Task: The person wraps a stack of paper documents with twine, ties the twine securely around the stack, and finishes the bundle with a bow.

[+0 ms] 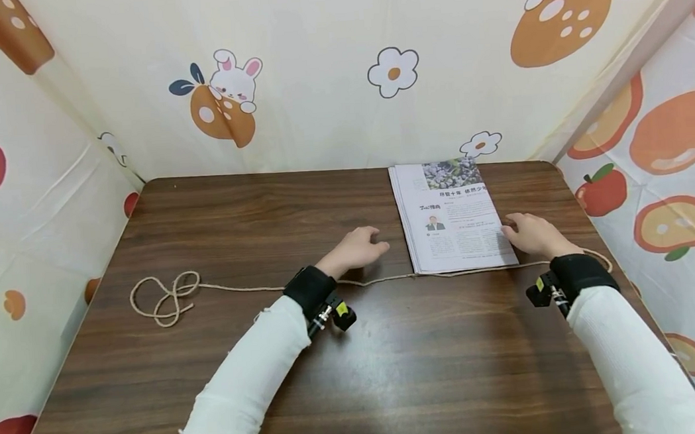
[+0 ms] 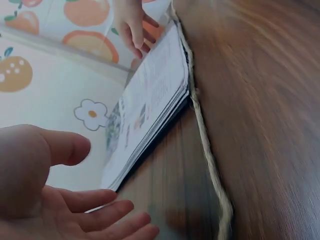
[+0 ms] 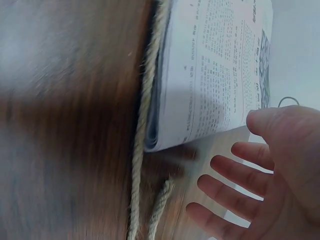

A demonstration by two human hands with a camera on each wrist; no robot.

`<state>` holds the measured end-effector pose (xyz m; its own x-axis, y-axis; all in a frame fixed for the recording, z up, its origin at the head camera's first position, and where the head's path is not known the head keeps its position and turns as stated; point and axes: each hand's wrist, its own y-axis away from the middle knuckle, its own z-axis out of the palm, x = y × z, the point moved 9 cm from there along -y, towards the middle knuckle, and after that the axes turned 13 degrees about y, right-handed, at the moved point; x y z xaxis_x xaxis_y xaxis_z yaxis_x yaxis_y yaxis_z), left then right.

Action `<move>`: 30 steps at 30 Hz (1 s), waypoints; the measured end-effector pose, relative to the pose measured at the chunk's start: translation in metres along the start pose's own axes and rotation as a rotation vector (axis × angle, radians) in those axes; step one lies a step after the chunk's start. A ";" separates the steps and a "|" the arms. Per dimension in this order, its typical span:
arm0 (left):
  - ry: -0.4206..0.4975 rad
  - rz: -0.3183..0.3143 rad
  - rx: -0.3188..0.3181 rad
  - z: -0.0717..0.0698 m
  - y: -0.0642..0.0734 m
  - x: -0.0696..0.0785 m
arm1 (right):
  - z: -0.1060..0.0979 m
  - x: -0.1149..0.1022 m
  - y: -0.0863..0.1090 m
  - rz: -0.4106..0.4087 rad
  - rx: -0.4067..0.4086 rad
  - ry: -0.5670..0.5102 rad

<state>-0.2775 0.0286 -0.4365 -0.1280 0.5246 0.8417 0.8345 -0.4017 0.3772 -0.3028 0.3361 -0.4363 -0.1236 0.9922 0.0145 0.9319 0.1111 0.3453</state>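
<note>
A stack of folded newspapers [image 1: 458, 230] lies on the table's right half, a purple flower photo at its far end. Along its near edge runs a beige rope [image 1: 244, 289], loosely looped at the left and bending back near the table's right side. My left hand [image 1: 355, 251] hovers left of the stack, apart from it, fingers loosely spread and holding nothing. At the stack's right edge is my right hand [image 1: 536, 235], its thumb close to the paper; whether it touches I cannot tell. In the right wrist view a rope end [image 3: 162, 205] lies below the newspapers [image 3: 210, 75].
The dark wood table [image 1: 428, 371] meets a back wall covering [image 1: 315, 79] printed with rabbits and flowers. A fruit-print covering [image 1: 668, 177] borders the right side, another [image 1: 31, 216] the left. Both wrists wear black straps with small cameras.
</note>
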 end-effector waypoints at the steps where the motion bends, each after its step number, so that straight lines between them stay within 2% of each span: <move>1: 0.047 -0.025 -0.004 0.002 -0.004 0.000 | 0.000 -0.001 -0.002 0.000 -0.003 0.000; 8: 0.308 -0.167 0.018 0.016 -0.028 0.003 | -0.004 -0.014 -0.012 -0.010 -0.022 -0.005; 15: 0.626 -0.261 0.096 0.028 -0.043 0.010 | -0.008 -0.017 -0.017 0.015 -0.036 -0.029; 23: 0.757 -0.322 0.183 0.032 -0.051 0.011 | -0.001 -0.012 -0.021 0.081 -0.097 -0.067; 30: 0.860 -0.331 0.232 0.036 -0.056 0.015 | 0.000 -0.011 -0.024 0.078 -0.063 -0.082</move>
<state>-0.3067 0.0854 -0.4591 -0.6508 -0.1849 0.7364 0.7588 -0.1237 0.6395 -0.3238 0.3228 -0.4447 -0.0209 0.9992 -0.0326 0.9141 0.0323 0.4041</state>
